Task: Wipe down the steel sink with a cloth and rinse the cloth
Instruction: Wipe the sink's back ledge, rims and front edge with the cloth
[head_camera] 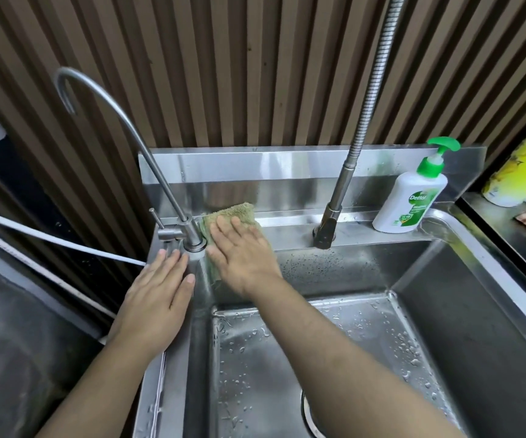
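Right hand point(242, 251) flat, fingers spread, pressing green cloth point(233, 218) on far-left sink point(464, 279) ledge, cloth's long axis near-to-far. Left hand point(157, 295) open, flat on rim, holding nothing.

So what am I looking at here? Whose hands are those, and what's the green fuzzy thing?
There is just one picture, taken by a camera worn on a person's head, so you see their two arms reaching forward. No robot here. They stand at a shiny steel sink dotted with water drops. The right hand lies flat on a green cloth, pressing it on the back ledge to wipe it. The left hand rests flat on the sink's left edge and holds nothing. Between the hands stands a thin curved tap. A bigger tap with a springy hose stands further right, and beside it a white soap bottle with a green pump.
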Available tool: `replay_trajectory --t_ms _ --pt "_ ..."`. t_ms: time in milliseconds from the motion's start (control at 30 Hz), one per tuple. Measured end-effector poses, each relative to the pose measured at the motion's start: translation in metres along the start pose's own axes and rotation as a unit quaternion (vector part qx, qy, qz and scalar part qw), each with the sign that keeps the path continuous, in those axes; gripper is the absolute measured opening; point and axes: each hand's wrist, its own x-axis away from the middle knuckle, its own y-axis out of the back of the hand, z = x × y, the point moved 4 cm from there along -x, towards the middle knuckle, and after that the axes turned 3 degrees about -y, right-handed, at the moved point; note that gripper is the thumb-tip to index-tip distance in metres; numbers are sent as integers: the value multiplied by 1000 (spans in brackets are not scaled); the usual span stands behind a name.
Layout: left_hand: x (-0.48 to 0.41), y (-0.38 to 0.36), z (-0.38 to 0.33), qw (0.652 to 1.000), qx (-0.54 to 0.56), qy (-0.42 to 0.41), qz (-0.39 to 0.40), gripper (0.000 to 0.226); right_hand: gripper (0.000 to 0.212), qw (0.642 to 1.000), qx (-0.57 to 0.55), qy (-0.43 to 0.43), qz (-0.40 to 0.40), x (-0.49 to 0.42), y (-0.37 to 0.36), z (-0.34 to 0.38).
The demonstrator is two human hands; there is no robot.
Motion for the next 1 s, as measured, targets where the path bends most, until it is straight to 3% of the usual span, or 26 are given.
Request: replay_trajectory --t_ms 67,133,233,300,400,500,567,633,733,833,1000 --pt "1 -1 -1 1000 -19 -3 9 86 53 999 14 -41 -11 11 4 -34" --pt "1 -1 -2 1000 -29 -2 12 86 53 990 -20 -136 -35 25 8 -65" --pt "0 0 -4 1000 -24 3 8 88 55 974 -21 -224 -37 25 8 -63" --pt "-1 1 -3 1000 -22 6 2 88 57 981 24 -192 -24 11 3 -25" --pt "-2 -2 -1 1000 -23 0 3 86 55 997 9 -75 2 -3 -6 21" --pt "-1 -4 2 1000 -18 -5 4 84 53 1000 15 -23 13 -1 -3 0" --pt "-1 -2 1 1000 -13 -13 1 83 55 998 24 -65 -3 8 0 -32" --pt "-1 -1 1 1000 -12 -16 -1 82 56 987 -12 -161 -21 16 6 -62" --pt "0 0 0 1000 -13 -19 -5 82 58 971 -44 -232 -36 20 9 -66" --pt "1 0 0 1000 -2 -14 -8 82 60 961 -54 -262 -65 25 7 -55" --pt "0 1 -1 1000 7 -9 -9 79 56 972 -38 -223 -68 43 5 -60"
